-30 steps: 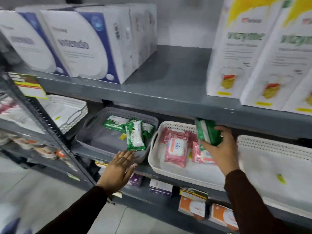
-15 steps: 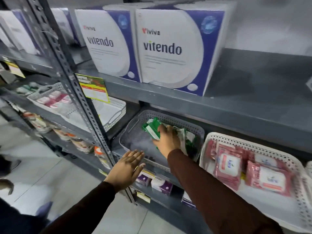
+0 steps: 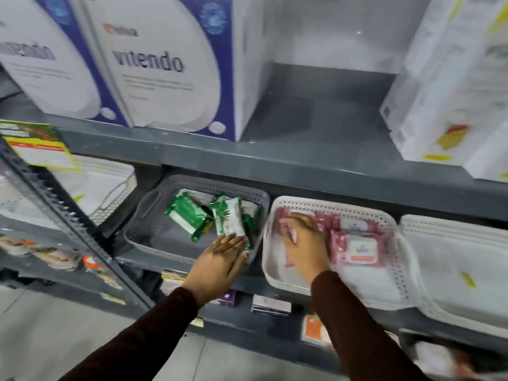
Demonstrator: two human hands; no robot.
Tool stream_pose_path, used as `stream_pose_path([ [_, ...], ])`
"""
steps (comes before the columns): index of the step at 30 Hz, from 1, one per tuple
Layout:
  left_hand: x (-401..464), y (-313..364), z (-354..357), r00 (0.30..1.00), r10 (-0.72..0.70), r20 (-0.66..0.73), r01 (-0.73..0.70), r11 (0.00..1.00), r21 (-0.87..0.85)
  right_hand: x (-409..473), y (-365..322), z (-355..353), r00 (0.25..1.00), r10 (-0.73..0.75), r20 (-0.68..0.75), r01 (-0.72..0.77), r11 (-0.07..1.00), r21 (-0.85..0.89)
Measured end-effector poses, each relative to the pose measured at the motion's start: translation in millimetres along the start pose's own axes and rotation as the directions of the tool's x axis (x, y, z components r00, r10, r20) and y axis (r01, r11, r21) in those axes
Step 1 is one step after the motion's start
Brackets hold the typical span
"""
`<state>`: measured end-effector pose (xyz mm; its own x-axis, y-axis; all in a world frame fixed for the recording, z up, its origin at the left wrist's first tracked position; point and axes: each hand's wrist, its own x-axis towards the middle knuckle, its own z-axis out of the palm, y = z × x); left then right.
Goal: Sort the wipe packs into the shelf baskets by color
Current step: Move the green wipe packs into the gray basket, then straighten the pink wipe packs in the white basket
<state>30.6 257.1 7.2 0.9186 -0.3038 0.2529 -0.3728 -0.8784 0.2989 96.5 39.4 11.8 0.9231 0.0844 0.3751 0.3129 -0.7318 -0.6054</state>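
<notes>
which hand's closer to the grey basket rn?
Left. The left hand lies flat on the near right rim of the grey basket, beside the green packs. The right hand is inside the neighbouring white basket, over pink packs.

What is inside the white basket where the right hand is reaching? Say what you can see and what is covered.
Pink wipe packs lie inside the white basket, toward the back. The right hand covers at least one pack, so the count is unclear. The front floor looks bare.
</notes>
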Motion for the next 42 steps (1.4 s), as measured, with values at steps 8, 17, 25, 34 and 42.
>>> stream_pose_path([
  [8, 56, 97, 52, 0.976, 0.203, 0.083, -0.194, 0.975, -0.111, -28, 128, -99, 0.94, 0.32, 0.116, -0.3, 0.94, -0.162],
  [17, 78, 168, 89, 0.941, 0.082, 0.327, -0.029, 0.986, -0.164, -42, 140, -107, 0.921, 0.283, 0.267, -0.23, 0.95, -0.211],
  [25, 105, 183, 92, 0.796, 0.026, 0.604, 0.054, 0.992, -0.113, -34, 144, -114, 0.855, 0.334, 0.397, -0.297, 0.943, -0.154],
  [34, 151, 140, 40, 0.961, -0.238, 0.14, 0.272, 0.907, -0.322, -47, 62, -103, 0.618, 0.59, 0.52, -0.728, 0.178, 0.663],
  [42, 158, 104, 18, 0.867, -0.161, 0.471, 0.082, 0.98, 0.183, -37, 34, -62, 0.441, 0.411, 0.798, -0.784, -0.256, 0.565],
])
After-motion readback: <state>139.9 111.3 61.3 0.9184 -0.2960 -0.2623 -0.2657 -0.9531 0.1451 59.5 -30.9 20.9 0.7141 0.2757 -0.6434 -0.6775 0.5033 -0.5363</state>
